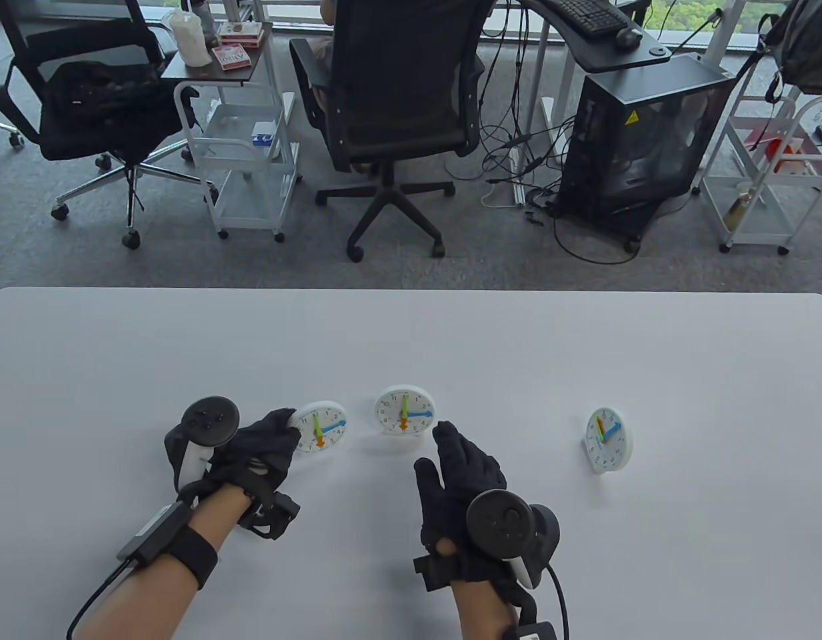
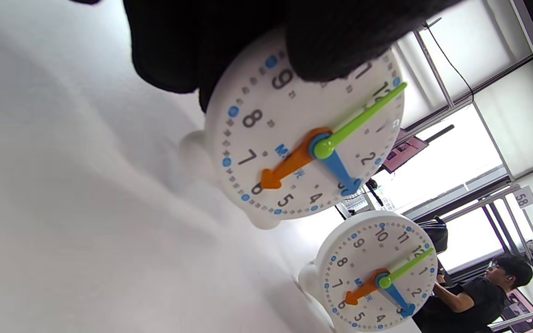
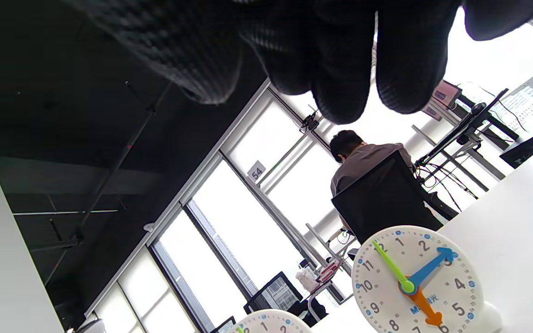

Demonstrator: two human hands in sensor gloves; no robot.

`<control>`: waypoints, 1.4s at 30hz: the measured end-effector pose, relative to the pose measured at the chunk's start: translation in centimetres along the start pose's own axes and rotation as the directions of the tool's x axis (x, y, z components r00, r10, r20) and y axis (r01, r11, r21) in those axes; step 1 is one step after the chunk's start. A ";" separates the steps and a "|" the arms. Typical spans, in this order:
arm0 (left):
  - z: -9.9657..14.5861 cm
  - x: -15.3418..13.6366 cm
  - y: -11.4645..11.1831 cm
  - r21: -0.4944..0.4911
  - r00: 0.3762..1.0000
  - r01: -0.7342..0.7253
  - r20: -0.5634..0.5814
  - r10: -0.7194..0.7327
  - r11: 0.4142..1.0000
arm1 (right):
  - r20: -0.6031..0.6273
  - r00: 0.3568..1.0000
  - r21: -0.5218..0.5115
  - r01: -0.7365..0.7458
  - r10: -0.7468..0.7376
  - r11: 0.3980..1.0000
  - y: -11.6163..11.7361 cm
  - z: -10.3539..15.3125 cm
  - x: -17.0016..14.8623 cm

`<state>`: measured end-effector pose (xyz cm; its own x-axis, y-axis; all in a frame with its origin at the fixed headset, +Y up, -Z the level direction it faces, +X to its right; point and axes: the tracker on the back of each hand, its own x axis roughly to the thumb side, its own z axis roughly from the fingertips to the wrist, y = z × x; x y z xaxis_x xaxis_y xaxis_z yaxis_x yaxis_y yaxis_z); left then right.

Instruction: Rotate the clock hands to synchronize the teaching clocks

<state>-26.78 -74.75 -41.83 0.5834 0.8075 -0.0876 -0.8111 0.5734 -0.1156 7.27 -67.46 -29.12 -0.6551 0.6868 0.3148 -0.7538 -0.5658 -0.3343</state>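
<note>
Gripping the left clock [image 1: 319, 427] by its upper-left rim, the left hand [image 1: 261, 447] holds it upright on the table [image 1: 411, 347]. At the hand's 3 o'clock stands the middle clock [image 1: 404, 410]. Just below it, the right hand [image 1: 464, 477] hovers open-fingered, holding nothing. Farther toward 3 o'clock stands the right clock [image 1: 609, 440].

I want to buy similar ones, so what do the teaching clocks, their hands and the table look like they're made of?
Teaching clock: probably moulded white plastic, going by its smooth, rounded, one-piece body and feet, with printed numerals.
Its green hand, orange hand and blue hand: likely coloured plastic; flat, solid colour, slight sheen.
Table: smooth matte white top, maybe laminate; it can't be told for sure.
</note>
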 end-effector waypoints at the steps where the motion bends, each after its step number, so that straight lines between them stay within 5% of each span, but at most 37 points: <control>1: -0.6 -0.1 -0.2 -0.013 1.000 -0.013 -0.011 0.013 1.000 | -0.002 1.000 0.000 0.004 -0.004 1.000 0.0 0.0 0.0; 14: -3.4 -0.6 -1.7 -0.144 0.993 -0.069 -0.104 0.054 0.987 | 0.034 0.999 0.013 -0.001 0.000 1.000 0.2 0.1 0.8; 42: -4.5 1.2 -1.2 -0.100 0.994 0.028 -0.104 -0.039 0.995 | 0.048 0.999 0.000 -0.024 0.024 1.000 -0.3 0.0 0.5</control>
<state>-24.92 -75.11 -46.22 0.6156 0.7659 -0.1854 -0.7859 0.5793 -0.2163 7.15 -66.93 -28.85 -0.6745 0.6504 0.3493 -0.7380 -0.5820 -0.3414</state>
